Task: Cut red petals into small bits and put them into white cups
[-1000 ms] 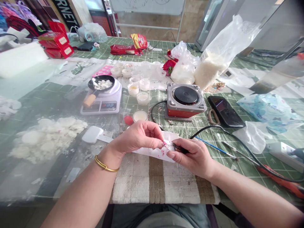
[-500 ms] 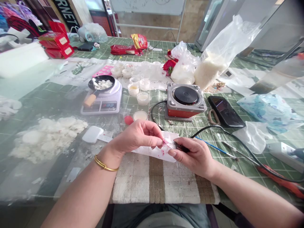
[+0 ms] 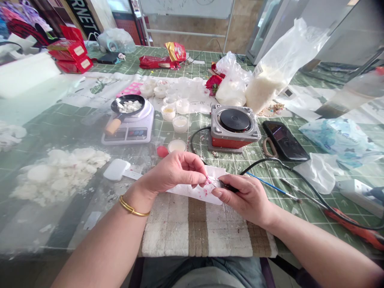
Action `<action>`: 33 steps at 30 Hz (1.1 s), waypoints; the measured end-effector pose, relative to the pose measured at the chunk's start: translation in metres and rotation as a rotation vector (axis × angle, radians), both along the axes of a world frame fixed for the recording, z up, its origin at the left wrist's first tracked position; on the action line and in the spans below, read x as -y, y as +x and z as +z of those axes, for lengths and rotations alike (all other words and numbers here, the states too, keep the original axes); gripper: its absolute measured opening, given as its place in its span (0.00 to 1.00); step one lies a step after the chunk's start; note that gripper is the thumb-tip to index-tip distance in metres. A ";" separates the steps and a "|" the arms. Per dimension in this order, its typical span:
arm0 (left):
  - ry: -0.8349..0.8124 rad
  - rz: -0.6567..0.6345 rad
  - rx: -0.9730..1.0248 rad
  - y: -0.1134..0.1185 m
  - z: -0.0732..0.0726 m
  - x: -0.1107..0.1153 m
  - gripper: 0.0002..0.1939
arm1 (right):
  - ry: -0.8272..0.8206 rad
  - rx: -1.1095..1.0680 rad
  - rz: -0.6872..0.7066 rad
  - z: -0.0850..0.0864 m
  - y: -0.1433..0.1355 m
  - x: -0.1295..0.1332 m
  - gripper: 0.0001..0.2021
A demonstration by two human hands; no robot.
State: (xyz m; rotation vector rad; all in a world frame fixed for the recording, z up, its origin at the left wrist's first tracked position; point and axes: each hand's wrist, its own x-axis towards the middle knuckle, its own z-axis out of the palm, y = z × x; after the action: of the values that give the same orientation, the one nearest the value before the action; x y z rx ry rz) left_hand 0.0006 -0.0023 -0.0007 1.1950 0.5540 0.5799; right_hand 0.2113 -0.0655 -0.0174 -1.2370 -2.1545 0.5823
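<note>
My left hand, with a gold bangle at its wrist, pinches a small pink-red piece between thumb and fingertips. In my right hand is a small tool with a dark handle and a thin pale blade, its tip against or close to the pink piece. Both hands are over a white paper sheet with small pink-red bits scattered on it. Under the sheet's near edge lies a brown and white striped cloth. What exactly the pink piece is cannot be made out.
Beyond my hands stand a hot plate with a black cable, small cups, and a scale bearing a small pan. White flakes lie left; a phone, brushes and a power strip lie right.
Both hands stay nearly in place. The tool in my right hand has shifted very slightly by the pink piece, and more of its pale blade shows.
</note>
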 end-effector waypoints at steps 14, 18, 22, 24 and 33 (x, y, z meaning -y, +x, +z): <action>0.000 0.028 -0.053 -0.001 -0.001 -0.001 0.02 | 0.004 -0.002 -0.053 -0.004 0.000 0.000 0.15; -0.010 0.023 -0.064 0.001 -0.001 0.000 0.02 | -0.015 0.012 -0.018 -0.003 0.000 -0.002 0.14; -0.016 0.016 -0.053 0.000 0.000 0.000 0.02 | -0.020 0.019 -0.012 -0.002 0.000 -0.001 0.14; -0.015 0.014 -0.045 0.000 0.000 0.000 0.02 | -0.020 0.016 -0.009 -0.001 0.000 0.000 0.13; 0.014 0.037 -0.002 0.000 0.001 0.000 0.01 | 0.009 -0.001 -0.069 -0.004 0.000 0.000 0.15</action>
State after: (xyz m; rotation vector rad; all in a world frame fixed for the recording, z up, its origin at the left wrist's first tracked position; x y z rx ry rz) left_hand 0.0003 -0.0025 0.0000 1.2008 0.5761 0.6148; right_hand 0.2116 -0.0650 -0.0211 -1.3004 -2.1027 0.5429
